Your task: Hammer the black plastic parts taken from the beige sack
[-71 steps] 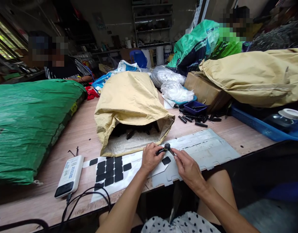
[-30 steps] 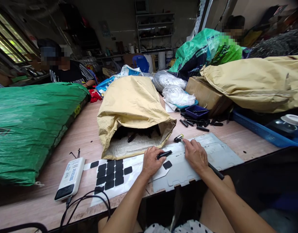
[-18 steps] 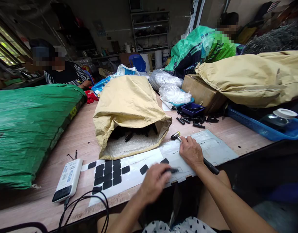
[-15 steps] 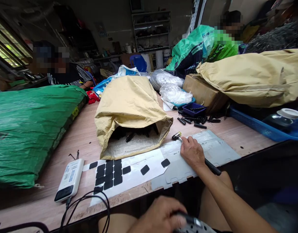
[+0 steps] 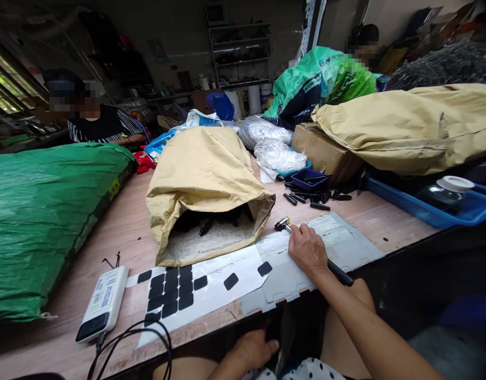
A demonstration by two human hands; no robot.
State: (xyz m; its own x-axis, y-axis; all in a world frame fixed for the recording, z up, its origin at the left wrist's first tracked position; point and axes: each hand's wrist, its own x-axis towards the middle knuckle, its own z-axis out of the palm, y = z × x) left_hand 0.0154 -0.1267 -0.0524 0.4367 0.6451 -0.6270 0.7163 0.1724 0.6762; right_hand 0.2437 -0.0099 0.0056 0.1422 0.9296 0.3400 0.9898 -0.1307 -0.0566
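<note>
My right hand (image 5: 307, 249) is wrapped round a small hammer (image 5: 282, 224) on the grey sheet (image 5: 346, 237); its head points left and its black handle sticks out under my wrist. Below the table edge, my left hand (image 5: 255, 349) rests over my lap by the dotted cloth (image 5: 314, 369), thumb apart from the fingers, with nothing visible in it. Left of the grey sheet, black rounded squares (image 5: 170, 293) lie on white paper (image 5: 215, 295). Behind them a beige sack (image 5: 203, 163) lies with its mouth towards me, dark pieces (image 5: 206, 227) inside.
A white power bank (image 5: 102, 303) with black cables (image 5: 138, 330) lies at the left, beside a green sack (image 5: 48, 211). Black pieces (image 5: 319, 206) surround a purple tray (image 5: 310, 179). A blue tray (image 5: 409, 206) holds a jar (image 5: 449, 190). Two people sit beyond the table.
My left hand has moved down and left, and the dark object beside its fingers no longer shows. The view has shifted slightly; my right hand still holds the hammer.
</note>
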